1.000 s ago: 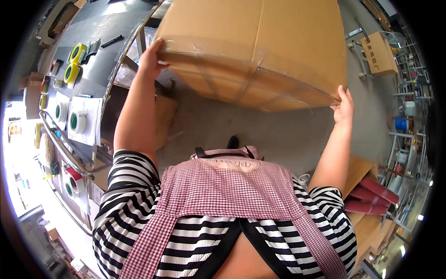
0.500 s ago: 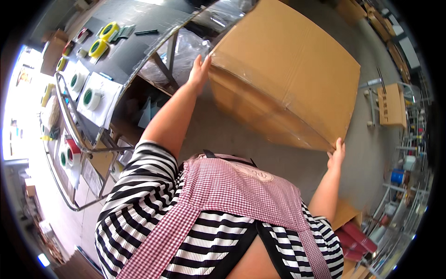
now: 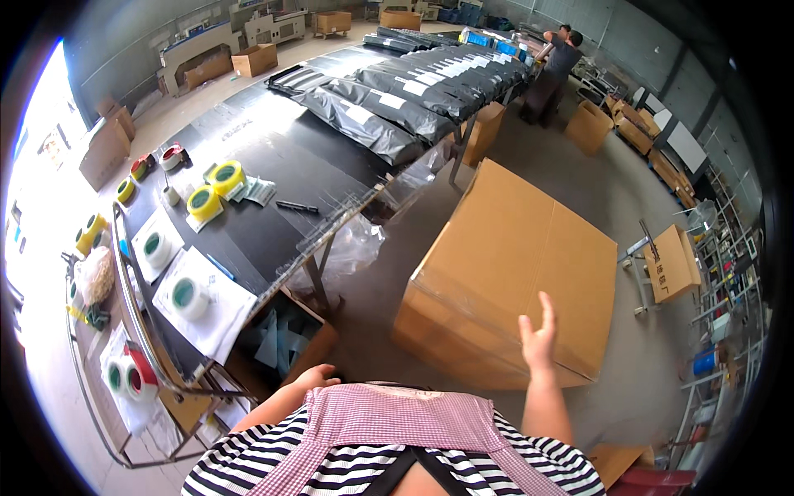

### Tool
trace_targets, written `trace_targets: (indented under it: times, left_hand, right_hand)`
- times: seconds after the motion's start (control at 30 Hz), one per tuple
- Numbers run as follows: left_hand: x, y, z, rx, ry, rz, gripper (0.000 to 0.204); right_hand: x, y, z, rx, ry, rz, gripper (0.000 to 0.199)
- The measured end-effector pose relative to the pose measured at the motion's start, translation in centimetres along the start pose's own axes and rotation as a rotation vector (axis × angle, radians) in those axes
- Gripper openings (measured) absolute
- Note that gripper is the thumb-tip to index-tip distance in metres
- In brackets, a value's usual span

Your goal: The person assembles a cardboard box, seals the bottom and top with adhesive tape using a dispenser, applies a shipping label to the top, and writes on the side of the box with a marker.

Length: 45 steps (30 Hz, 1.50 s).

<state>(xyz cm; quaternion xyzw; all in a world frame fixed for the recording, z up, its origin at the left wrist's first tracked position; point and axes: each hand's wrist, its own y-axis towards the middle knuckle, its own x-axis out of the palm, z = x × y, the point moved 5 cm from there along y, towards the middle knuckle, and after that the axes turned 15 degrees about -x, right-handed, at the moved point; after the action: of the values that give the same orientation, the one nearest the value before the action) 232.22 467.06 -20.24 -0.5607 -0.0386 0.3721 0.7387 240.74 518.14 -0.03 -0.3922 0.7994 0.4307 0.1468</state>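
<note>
A large brown cardboard box [image 3: 529,256], its top closed, stands on the floor in front of me, a little to the right. My right hand [image 3: 540,332] is raised in front of the box's near side, fingers apart and holding nothing. Low by my apron, near the table's front corner, is my left hand [image 3: 317,377]; its fingers are stretched loosely and nothing shows in them. The near edge of the box lies beyond both hands.
A long dark table [image 3: 256,182] on the left bears yellow tape rolls [image 3: 225,177], a black marker [image 3: 298,207] and several black plastic-wrapped packages [image 3: 413,87]. A metal rail [image 3: 136,273] stands at its near end. Another person [image 3: 556,73] stands far off; a wheeled cart holds a carton [image 3: 672,263] to the right.
Both hands have let go of the box and drawn back toward me. The box now rests lower and upright on the floor. My view has tilted up, showing more of the table and room.
</note>
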Motion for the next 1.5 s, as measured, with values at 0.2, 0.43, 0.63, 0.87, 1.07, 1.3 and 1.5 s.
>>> trace_targets:
  times: [0.2,0.43,0.63,0.87,1.07,1.3,1.5]
  left_hand:
    - [-12.6,-7.4,8.2,0.371,0.221,0.173,0.059]
    - [-20.8,-8.9,6.6,0.408,0.219,0.109,0.061]
    - [-22.1,-7.5,4.9,0.589,0.106,0.08,0.063]
    - [-25.2,-9.8,3.1,0.427,0.031,0.233,0.063]
    - [-24.6,-11.5,0.8,0.314,-0.177,0.313,0.059]
    - [-21.6,-14.0,-1.6,0.178,-0.343,0.343,0.059]
    - [-19.9,-14.9,-4.7,0.127,-0.428,0.453,0.059]
  right_hand:
    - [12.2,3.9,-8.4,-0.072,-0.098,-0.246,0.071]
    - [17.7,2.1,-5.5,0.106,-0.284,-0.32,0.071]
    - [18.8,5.8,-8.9,0.066,-0.275,-0.28,0.062]
    - [31.9,14.1,-20.7,-0.355,0.307,-0.536,0.048]
    - [41.1,15.1,-27.6,-0.506,0.521,-0.797,0.039]
    - [51.1,10.1,-40.5,-1.217,0.531,-0.935,0.028]
    - [57.7,6.6,-47.4,-1.683,0.281,-0.736,0.031]
